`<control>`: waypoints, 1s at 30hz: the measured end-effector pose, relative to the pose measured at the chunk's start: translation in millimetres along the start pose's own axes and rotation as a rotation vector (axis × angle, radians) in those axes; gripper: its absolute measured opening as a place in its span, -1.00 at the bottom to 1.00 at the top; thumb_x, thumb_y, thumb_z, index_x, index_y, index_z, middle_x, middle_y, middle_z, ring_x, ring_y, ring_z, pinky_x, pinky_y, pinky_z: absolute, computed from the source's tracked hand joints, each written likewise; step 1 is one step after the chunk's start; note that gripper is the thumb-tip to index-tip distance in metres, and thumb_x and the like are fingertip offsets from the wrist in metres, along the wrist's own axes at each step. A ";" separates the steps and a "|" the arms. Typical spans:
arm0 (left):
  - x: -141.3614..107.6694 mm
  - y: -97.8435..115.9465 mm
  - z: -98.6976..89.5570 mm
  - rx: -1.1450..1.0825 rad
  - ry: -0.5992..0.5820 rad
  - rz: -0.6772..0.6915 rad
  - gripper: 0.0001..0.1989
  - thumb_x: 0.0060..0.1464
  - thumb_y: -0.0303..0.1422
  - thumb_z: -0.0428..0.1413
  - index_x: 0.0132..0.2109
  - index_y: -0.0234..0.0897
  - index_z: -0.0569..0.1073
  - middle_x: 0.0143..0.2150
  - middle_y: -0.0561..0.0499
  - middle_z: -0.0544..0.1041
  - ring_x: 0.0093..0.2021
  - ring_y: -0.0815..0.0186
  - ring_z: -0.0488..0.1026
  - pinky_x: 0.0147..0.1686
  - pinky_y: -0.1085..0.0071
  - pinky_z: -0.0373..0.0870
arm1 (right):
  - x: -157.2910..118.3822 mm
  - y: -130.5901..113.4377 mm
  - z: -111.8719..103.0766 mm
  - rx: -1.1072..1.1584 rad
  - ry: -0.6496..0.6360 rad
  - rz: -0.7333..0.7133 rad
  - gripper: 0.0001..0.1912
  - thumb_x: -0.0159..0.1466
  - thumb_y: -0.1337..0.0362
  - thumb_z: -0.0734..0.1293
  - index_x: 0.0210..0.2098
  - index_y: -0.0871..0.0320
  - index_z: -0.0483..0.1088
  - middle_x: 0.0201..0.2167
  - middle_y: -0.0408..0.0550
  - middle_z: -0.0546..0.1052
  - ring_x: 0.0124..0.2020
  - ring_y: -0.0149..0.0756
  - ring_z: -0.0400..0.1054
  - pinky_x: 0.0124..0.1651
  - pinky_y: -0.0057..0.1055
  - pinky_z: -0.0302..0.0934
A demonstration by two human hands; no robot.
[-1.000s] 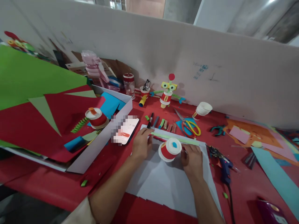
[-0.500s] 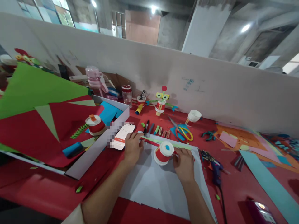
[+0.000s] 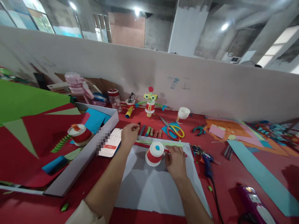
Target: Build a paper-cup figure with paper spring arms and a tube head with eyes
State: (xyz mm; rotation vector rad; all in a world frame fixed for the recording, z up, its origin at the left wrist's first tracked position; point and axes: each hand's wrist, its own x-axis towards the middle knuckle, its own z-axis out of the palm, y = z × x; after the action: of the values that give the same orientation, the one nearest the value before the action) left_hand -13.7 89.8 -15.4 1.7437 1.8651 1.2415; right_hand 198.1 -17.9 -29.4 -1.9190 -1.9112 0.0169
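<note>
The left hand (image 3: pixel 129 136) is bringing its fingertips nearly together beside a black pen (image 3: pixel 139 123); whether this grip is holding anything, I cannot tell. The right hand (image 3: pixel 176 160) is curling over white paper (image 3: pixel 149 189), its hold hidden, just right of the red-and-white cup (image 3: pixel 154 159). The step seems to be reaching, calling for a light pinch clear of the cup. The red desk (image 3: pixel 233 174) is carrying scissors (image 3: pixel 168 125) and a glue gun (image 3: pixel 207 161); beyond the far partition (image 3: pixel 130 68), lamps (image 3: pixel 136 11) are lighting a concrete room.

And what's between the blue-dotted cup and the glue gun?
In the head view, mainly the right hand, over part of the white sheet.
</note>
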 end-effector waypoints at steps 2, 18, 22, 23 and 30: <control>8.7 -5.2 -5.8 -0.032 0.051 -0.060 -0.78 0.16 -0.42 -0.02 -0.15 -0.29 0.50 -0.32 -0.05 0.58 -0.33 0.24 0.52 -0.31 0.31 0.44 | -1.4 -3.1 -1.1 0.018 0.004 0.001 -0.63 0.23 0.46 0.28 -0.01 0.16 0.54 -0.15 0.09 0.57 -0.05 -0.01 0.32 -0.04 -0.19 0.12; -38.1 -16.2 -15.8 0.272 -0.049 0.107 -0.77 0.06 -0.47 0.03 -0.28 -0.18 0.58 -0.22 -0.15 0.61 -0.11 0.03 0.48 -0.07 0.16 0.38 | -2.7 -7.3 -3.7 0.054 -0.105 0.062 -0.70 0.27 0.39 0.28 -0.08 0.12 0.58 -0.13 0.11 0.54 -0.03 -0.02 0.29 -0.05 -0.21 0.11; -38.4 -22.5 -16.2 0.296 0.003 0.154 -0.73 0.08 -0.48 0.00 -0.23 -0.19 0.59 -0.21 -0.16 0.60 -0.09 0.01 0.45 -0.02 0.12 0.36 | -1.6 -8.0 -3.4 0.066 -0.095 0.049 -0.68 0.26 0.43 0.27 -0.13 0.10 0.61 -0.15 0.11 0.54 -0.05 -0.02 0.28 -0.06 -0.20 0.10; -37.7 -23.5 -15.8 0.297 0.004 0.162 -0.73 0.07 -0.49 0.01 -0.22 -0.19 0.60 -0.21 -0.15 0.61 -0.10 0.02 0.46 -0.02 0.12 0.36 | -1.2 -7.8 -3.2 0.072 -0.093 0.046 -0.68 0.26 0.45 0.27 -0.15 0.10 0.62 -0.15 0.10 0.54 -0.05 -0.03 0.28 -0.05 -0.20 0.10; -37.1 -26.6 -4.3 0.236 0.006 0.177 -0.65 0.02 -0.49 0.07 -0.06 -0.21 0.59 -0.06 -0.16 0.58 -0.04 0.01 0.46 0.04 0.11 0.35 | 1.6 -2.8 3.2 0.079 -0.077 0.026 -0.65 0.24 0.48 0.28 -0.12 0.06 0.63 -0.16 0.09 0.55 -0.05 -0.03 0.27 -0.07 -0.21 0.10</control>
State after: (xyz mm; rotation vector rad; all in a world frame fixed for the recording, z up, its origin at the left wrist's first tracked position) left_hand -26.2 57.0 -45.0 2.0696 1.9640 1.1235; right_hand 194.5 -15.6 -30.9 -1.9163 -1.9049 0.1746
